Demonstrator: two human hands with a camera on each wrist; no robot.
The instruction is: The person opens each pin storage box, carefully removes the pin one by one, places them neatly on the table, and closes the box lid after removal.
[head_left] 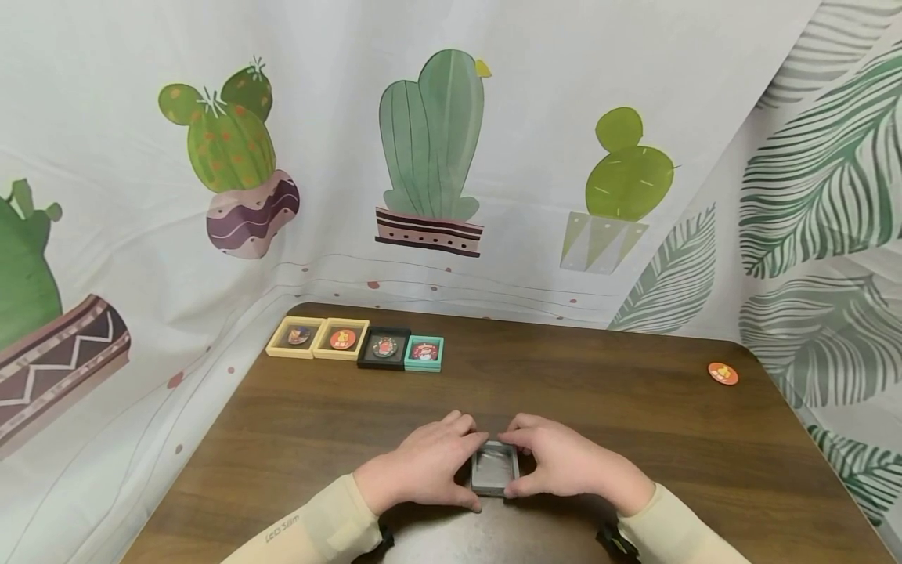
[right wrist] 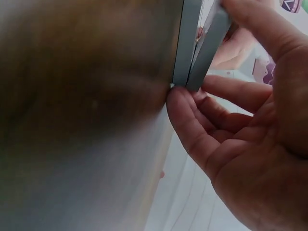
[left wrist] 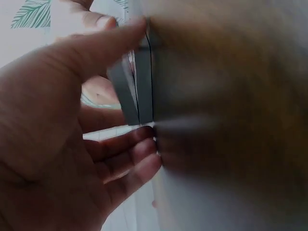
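A small grey display frame (head_left: 493, 489) with a clear window sits on the table between both hands. Side on, in the left wrist view, its two grey halves (left wrist: 144, 91) meet at the far end and part toward the near end, the upper one tilted. My left hand (head_left: 430, 464) holds the left side, thumb near the front and fingers around the back corner. On the right, my right hand (head_left: 567, 460) grips the frame with its thumb at the near corner and fingertips at the far end. The right wrist view shows that thumb on the raised upper half (right wrist: 209, 53).
At the back left stand two yellow frames (head_left: 290, 353) (head_left: 335, 356), a black frame (head_left: 380, 363) and a teal frame (head_left: 423, 366), each holding a round badge. A loose orange badge (head_left: 723, 374) lies far right on the wooden table (head_left: 564, 376). Cactus-print cloth (head_left: 535, 157) hangs behind.
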